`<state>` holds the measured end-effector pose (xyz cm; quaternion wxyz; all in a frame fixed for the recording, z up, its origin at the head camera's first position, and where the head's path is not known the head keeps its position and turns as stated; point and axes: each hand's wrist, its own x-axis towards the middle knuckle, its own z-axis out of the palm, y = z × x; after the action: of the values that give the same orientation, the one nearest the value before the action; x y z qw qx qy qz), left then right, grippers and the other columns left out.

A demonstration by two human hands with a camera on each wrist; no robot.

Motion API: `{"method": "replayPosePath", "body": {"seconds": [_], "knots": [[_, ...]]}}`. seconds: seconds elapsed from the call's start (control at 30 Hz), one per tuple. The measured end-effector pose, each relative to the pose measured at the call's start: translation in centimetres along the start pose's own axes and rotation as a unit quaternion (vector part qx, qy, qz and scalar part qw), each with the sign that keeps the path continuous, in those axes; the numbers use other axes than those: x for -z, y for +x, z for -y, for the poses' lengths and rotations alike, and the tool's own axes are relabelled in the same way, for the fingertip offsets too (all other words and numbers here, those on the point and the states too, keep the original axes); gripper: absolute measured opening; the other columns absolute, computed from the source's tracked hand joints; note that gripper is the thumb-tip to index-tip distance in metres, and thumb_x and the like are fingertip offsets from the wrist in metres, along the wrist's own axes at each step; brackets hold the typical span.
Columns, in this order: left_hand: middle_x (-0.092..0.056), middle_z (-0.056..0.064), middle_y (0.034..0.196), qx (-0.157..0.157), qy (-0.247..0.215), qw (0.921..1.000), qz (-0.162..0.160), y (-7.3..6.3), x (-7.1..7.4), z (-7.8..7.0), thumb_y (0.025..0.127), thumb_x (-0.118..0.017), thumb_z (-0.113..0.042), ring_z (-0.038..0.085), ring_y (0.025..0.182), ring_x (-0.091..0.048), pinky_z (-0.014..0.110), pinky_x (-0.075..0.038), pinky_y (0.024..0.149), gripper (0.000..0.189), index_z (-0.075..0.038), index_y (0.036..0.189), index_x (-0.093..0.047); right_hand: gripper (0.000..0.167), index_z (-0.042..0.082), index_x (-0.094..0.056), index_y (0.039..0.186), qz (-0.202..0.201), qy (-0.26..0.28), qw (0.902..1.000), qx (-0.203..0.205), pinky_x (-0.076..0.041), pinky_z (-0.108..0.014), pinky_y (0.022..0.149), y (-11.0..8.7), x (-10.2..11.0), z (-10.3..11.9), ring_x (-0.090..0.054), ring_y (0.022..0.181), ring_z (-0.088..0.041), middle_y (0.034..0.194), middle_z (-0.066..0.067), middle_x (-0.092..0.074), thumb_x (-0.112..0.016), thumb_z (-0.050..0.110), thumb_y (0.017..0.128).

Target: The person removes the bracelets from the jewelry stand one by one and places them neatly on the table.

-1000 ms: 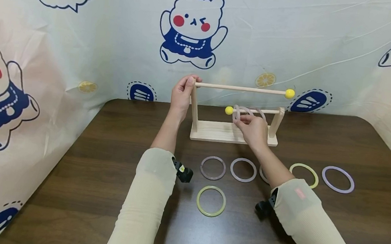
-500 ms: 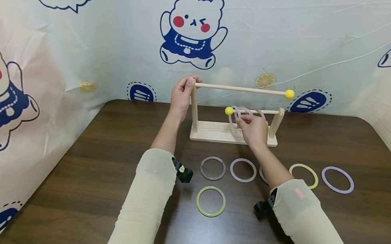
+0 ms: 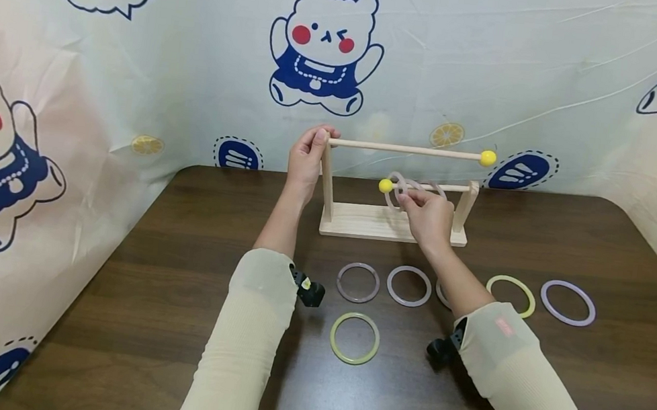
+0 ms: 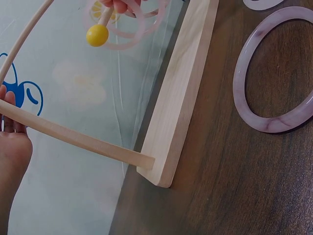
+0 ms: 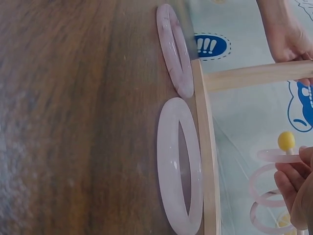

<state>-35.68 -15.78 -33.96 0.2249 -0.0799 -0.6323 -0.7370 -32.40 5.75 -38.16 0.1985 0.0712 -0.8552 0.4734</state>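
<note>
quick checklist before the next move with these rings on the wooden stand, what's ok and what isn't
1. Stand steadied: ok, left grip holds the left post.
2. Ring secured: ok, right grip pinches a pale ring.
3. Base flat on table: ok.
4. Upper rod ring-free: ok.
5. Held ring fully past the lower yellow ball: cannot tell.
6. Table rings all fully visible in head view: not ok, right forearm partly covers one.

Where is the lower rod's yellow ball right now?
In the head view, the yellow ball sits on the left end of the lower rod, just left of the right hand and lower than the upper rod.
</note>
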Motion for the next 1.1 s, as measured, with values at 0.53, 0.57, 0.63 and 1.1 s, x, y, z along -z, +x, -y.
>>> {"method": "replayPosePath", "body": {"seconds": [0.53,0.57,0.63,1.1], "knots": [[-0.065,-0.007,0.089,0.003,0.0,1.0,-0.003,-0.11,-0.08,-0.13,0.095,-0.051,-0.025,0.016,0.097,-0.055,0.027,-0.039,0.087,0.03,0.001,0.105,-0.063,0.016,0.001,-0.073,0.091,-0.027,0.029,0.9989,0.026,-0.051,-0.036,0.069,0.07,-0.02,0.17,-0.067,0.075,-0.023,0.079,-0.013,-0.069,-0.072,0.013,0.081],[-0.065,-0.007,0.089,0.001,0.0,1.0,-0.003,-0.1,-0.1,-0.14,0.095,-0.051,-0.024,0.016,0.097,-0.055,0.027,-0.039,0.087,0.031,0.002,0.105,-0.063,0.016,0.0,-0.073,0.091,-0.029,0.031,0.9987,0.027,-0.051,-0.036,0.07,0.08,-0.03,0.16,-0.067,0.075,-0.023,0.079,-0.013,-0.068,-0.073,0.013,0.081],[-0.065,-0.008,0.088,-0.001,0.001,1.0,-0.002,-0.1,-0.1,-0.16,0.095,-0.051,-0.025,0.015,0.096,-0.055,0.027,-0.039,0.087,0.032,0.003,0.106,-0.062,0.016,0.0,-0.073,0.091,-0.033,0.033,0.9985,0.029,-0.052,-0.036,0.068,0.1,-0.08,0.14,-0.067,0.075,-0.023,0.08,-0.013,-0.068,-0.073,0.012,0.08],[-0.065,-0.006,0.09,0.002,0.008,1.0,0.0,-0.06,0.0,-0.13,0.095,-0.05,-0.026,0.016,0.094,-0.054,0.027,-0.039,0.087,0.031,0.001,0.106,-0.063,0.015,-0.003,-0.071,0.094,-0.028,0.048,0.9979,0.034,-0.043,-0.007,0.053,0.13,-0.05,0.37,-0.068,0.071,-0.025,0.081,-0.015,-0.068,-0.069,0.008,0.083]]}}
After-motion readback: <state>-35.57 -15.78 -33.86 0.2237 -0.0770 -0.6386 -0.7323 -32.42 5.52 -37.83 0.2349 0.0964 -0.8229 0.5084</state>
